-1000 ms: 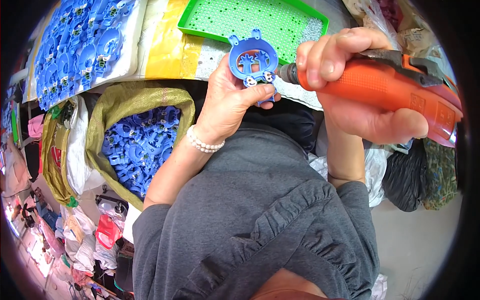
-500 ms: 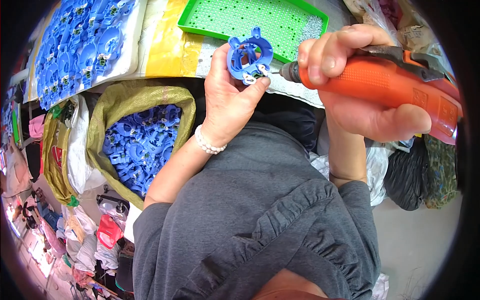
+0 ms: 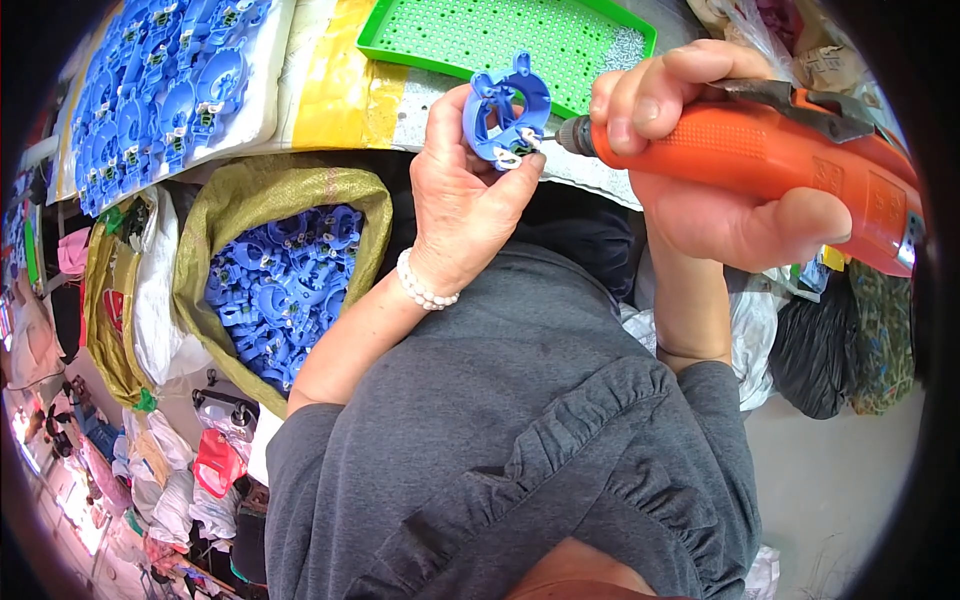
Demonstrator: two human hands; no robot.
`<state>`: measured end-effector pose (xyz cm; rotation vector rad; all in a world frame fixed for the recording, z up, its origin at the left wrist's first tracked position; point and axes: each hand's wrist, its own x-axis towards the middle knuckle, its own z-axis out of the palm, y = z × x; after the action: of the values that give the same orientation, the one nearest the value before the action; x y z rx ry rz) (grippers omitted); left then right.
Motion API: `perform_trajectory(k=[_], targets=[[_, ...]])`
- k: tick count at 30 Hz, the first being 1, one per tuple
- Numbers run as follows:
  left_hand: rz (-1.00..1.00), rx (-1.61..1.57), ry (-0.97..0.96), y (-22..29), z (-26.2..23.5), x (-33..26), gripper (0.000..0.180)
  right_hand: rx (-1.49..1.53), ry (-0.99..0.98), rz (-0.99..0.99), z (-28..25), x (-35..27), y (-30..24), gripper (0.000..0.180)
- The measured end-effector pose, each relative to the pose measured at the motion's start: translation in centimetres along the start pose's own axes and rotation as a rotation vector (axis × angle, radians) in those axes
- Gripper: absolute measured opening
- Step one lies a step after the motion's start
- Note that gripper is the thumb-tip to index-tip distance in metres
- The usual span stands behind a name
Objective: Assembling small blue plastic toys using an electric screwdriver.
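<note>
Between your fingers: blue part meets driver tip

Your left hand (image 3: 465,205) has raised the blue plastic ring (image 3: 505,110), fingers pinched tight; your right hand (image 3: 720,185) still clasps the orange screwdriver (image 3: 770,165).

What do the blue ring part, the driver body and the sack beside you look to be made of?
Blue ring part: likely moulded plastic, uniform matte colour.
Driver body: orange plastic with a dotted texture, probably a metal clip on top.
Sack: woven plastic fabric, olive-yellow, creased and slightly shiny.

1 orange screwdriver (image 3: 790,165), 1 green tray (image 3: 590,40), 1 sack (image 3: 250,200) (blue parts (image 3: 280,290): too many to count).
</note>
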<state>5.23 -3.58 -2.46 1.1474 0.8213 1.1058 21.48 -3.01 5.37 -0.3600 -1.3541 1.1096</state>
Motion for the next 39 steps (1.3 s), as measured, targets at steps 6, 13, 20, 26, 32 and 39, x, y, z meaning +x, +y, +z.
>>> perform_trajectory(k=[6,13,20,26,32,39], targets=[[0.041,0.007,0.008,-0.2,0.1,-0.1,0.056,-0.029,0.003,-0.018,0.0,-0.1,0.3,0.105],[-0.080,-0.015,-0.009,0.4,0.1,-0.2,0.055,-0.015,0.020,-0.027,0.0,-0.4,0.7,0.105],[-0.140,-0.110,-0.019,0.5,0.2,-0.3,0.054,0.000,0.040,-0.011,-0.2,-0.7,0.9,0.104],[-0.218,-0.146,0.013,1.5,0.6,-0.2,0.052,-0.017,0.028,-0.005,0.3,-0.6,0.5,0.105],[-0.201,-0.217,0.091,1.8,1.0,-0.4,0.049,-0.087,-0.106,-0.065,0.8,-0.1,0.5,0.103],[-0.238,-0.234,0.035,1.9,0.7,-0.1,0.049,-0.059,-0.136,-0.064,0.4,0.0,0.5,0.103]])
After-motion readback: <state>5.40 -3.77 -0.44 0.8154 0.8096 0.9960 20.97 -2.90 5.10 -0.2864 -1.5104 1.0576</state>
